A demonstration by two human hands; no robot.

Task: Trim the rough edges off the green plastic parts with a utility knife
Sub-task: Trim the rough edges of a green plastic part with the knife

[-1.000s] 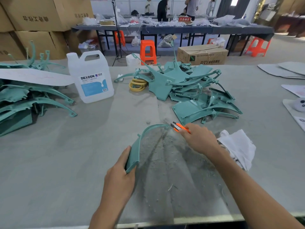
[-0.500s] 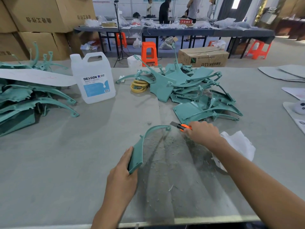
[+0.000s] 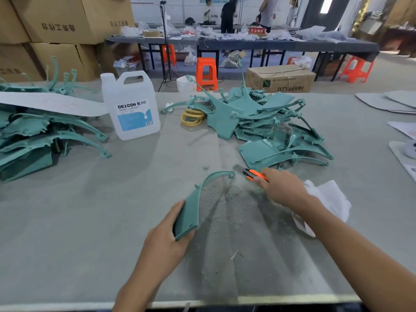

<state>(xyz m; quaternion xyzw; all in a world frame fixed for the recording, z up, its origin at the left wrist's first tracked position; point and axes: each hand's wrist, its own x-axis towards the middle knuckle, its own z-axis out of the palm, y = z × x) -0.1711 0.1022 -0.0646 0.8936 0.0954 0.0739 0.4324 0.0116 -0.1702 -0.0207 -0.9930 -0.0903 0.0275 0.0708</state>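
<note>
Mid-trim: left hand point(image 3: 166, 242) grips the curved green part point(image 3: 191, 208), right hand point(image 3: 281, 188) clamps the utility knife point(image 3: 252, 173) at its upper tip; next probably a steady shave along that edge.

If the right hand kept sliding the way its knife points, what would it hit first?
Probably the far tip of the curved green part, just beside the blade of the utility knife in the right hand; beyond it, bare table toward the white jug.

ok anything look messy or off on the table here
Mostly trimming mess: pale shavings litter the table around the green part and utility knife. A white sheet also lies askew across the left pile of parts. Nothing looks broken or spilled.
</note>
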